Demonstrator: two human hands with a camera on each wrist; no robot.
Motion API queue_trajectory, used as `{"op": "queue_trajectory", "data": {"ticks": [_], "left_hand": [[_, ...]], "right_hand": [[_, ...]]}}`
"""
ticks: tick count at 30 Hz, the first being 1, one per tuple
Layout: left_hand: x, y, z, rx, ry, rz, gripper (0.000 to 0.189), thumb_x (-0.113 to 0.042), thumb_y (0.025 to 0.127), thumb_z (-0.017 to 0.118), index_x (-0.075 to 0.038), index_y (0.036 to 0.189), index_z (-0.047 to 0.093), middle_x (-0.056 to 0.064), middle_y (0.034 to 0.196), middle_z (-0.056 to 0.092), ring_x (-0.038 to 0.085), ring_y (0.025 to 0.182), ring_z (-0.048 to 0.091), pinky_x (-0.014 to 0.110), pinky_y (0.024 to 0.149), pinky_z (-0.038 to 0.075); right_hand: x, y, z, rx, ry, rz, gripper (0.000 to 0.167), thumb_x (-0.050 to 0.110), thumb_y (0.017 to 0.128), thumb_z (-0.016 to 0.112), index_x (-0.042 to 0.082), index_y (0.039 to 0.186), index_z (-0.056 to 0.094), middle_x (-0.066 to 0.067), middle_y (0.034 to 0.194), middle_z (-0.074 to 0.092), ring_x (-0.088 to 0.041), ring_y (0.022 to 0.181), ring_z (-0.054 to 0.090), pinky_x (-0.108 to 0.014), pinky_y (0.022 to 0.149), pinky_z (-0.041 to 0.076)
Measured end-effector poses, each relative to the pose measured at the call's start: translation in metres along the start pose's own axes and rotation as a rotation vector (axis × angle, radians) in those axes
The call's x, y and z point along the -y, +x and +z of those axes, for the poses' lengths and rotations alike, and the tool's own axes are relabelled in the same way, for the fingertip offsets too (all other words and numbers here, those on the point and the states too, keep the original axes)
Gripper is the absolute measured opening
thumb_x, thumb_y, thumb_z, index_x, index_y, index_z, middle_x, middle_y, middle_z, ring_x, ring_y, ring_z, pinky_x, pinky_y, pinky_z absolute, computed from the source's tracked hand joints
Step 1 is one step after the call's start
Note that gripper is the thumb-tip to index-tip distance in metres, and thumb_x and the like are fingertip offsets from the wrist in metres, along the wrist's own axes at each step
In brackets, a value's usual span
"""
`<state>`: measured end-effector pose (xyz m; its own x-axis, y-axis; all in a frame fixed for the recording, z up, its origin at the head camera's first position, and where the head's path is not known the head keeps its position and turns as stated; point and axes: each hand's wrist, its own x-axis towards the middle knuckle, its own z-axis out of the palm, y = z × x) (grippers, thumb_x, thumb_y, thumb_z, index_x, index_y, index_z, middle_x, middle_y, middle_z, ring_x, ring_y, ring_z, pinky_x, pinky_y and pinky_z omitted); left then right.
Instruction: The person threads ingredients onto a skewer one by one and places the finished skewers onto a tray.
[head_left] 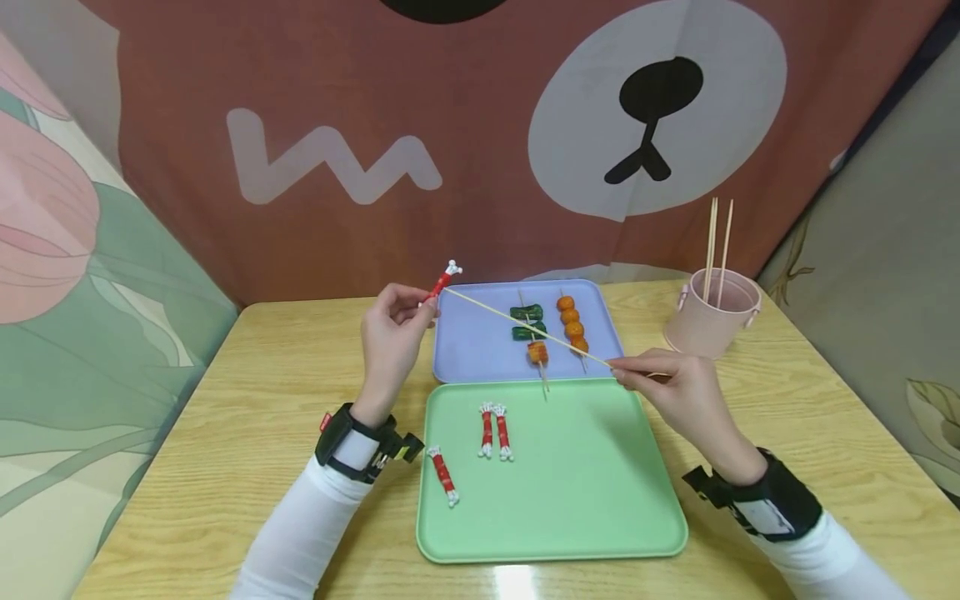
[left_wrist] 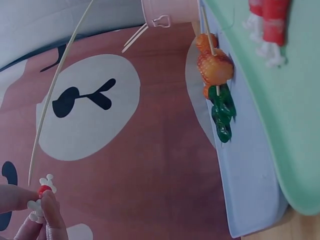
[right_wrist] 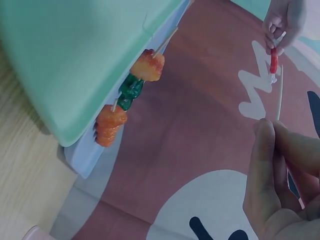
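My left hand (head_left: 393, 337) pinches a small red stick-shaped piece (head_left: 439, 287) with white knobbed ends, raised above the far edge of the blue tray (head_left: 468, 354). Between thumb and fingertips, my right hand (head_left: 686, 396) holds a thin bamboo skewer (head_left: 487, 309) near one end. The skewer slants up leftward over the blue tray, its far tip right beside the red piece. In the right wrist view, the skewer (right_wrist: 280, 95) rises from the right fingertips toward the other hand. Three similar red pieces (head_left: 502, 433) lie on the green tray (head_left: 577, 500).
On the blue tray lie a skewer of orange balls (head_left: 573, 329) and another with green pieces (head_left: 527, 312) and an orange-brown chunk (head_left: 537, 353), its end reaching over the green tray. A pink bucket (head_left: 697, 329) with several upright skewers (head_left: 711, 250) stands at the back right.
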<state>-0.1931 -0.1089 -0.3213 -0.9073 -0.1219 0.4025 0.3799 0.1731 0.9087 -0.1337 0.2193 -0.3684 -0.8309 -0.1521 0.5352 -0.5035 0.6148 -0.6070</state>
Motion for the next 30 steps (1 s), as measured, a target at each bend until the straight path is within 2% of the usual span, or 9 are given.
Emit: {"op": "queue_trajectory", "data": {"ticks": [2,5,14,23,30], "left_hand": [[-0.0007,0.0011,0.0013,-0.01,-0.004,0.012,0.018,-0.001,0.086,0.065,0.011,0.098,0.06,0.024,0.093,0.065,0.021,0.075,0.067,0.02,0.067,0.056],[-0.0025,0.0032,0.0034,-0.02,-0.018,0.031,0.018,-0.001,0.086,0.066,0.012,0.098,0.06,0.025,0.092,0.065,0.016,0.073,0.066,0.021,0.067,0.056],[-0.0074,0.0052,0.0084,-0.017,-0.047,0.051,0.018,0.0,0.085,0.066,0.012,0.097,0.059,0.025,0.091,0.066,0.035,0.078,0.066,0.018,0.065,0.055],[-0.0049,0.0035,0.0087,-0.019,-0.024,0.043,0.018,-0.001,0.086,0.065,0.011,0.098,0.06,0.025,0.092,0.066,0.022,0.075,0.066,0.018,0.065,0.055],[-0.0052,0.0027,0.0099,-0.012,-0.024,0.059,0.018,0.0,0.085,0.066,0.012,0.098,0.06,0.025,0.092,0.066,0.029,0.077,0.065,0.017,0.065,0.054]], "right_hand": [[0.0005,0.001,0.0007,0.003,-0.011,-0.004,0.02,-0.003,0.075,0.075,0.006,0.093,0.076,-0.006,0.077,0.071,0.0,0.065,0.061,-0.011,0.059,0.049],[0.0012,0.0025,0.0006,0.006,-0.019,-0.008,0.019,-0.002,0.076,0.075,0.005,0.094,0.076,-0.007,0.077,0.071,0.0,0.065,0.062,-0.011,0.059,0.049],[0.0007,0.0042,-0.0008,-0.015,-0.055,-0.007,0.02,-0.003,0.075,0.075,0.007,0.092,0.077,-0.003,0.079,0.072,0.002,0.066,0.059,-0.011,0.056,0.047],[-0.0019,0.0029,0.0002,-0.007,-0.05,-0.013,0.02,-0.003,0.075,0.075,0.006,0.092,0.077,-0.004,0.079,0.072,0.001,0.066,0.059,-0.013,0.055,0.047],[-0.0025,0.003,-0.0002,-0.001,-0.06,0.019,0.019,-0.002,0.075,0.076,0.006,0.092,0.077,-0.005,0.078,0.072,0.001,0.064,0.059,-0.01,0.057,0.048]]}}
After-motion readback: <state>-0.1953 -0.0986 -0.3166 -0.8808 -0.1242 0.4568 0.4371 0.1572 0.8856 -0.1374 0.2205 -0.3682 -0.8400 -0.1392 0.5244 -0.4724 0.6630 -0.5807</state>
